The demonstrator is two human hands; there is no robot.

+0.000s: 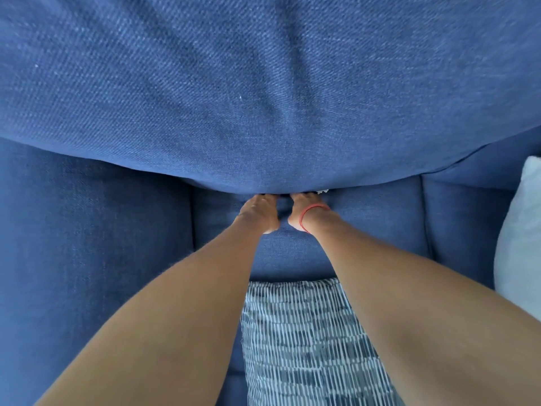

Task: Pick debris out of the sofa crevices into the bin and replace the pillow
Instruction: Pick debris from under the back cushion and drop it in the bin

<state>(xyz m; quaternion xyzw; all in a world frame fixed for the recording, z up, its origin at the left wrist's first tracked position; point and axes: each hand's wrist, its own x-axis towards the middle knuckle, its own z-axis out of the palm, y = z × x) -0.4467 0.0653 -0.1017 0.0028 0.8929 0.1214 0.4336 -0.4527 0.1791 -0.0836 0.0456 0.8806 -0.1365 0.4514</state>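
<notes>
Blue woven-fabric back cushion [263, 92] fills the upper view, bulging over the blue sofa seat [87, 259]. I see left hand [259, 213] and right hand [303, 212] side by side, fingertips tucked into the crevice under that cushion; I cannot tell what, if anything, they grip. Small pale debris scrap [322, 191] sits at the crevice, just right of the right hand. Red thread band [310, 213] circles the right wrist. White pillow [521, 244] lies at far right.
</notes>
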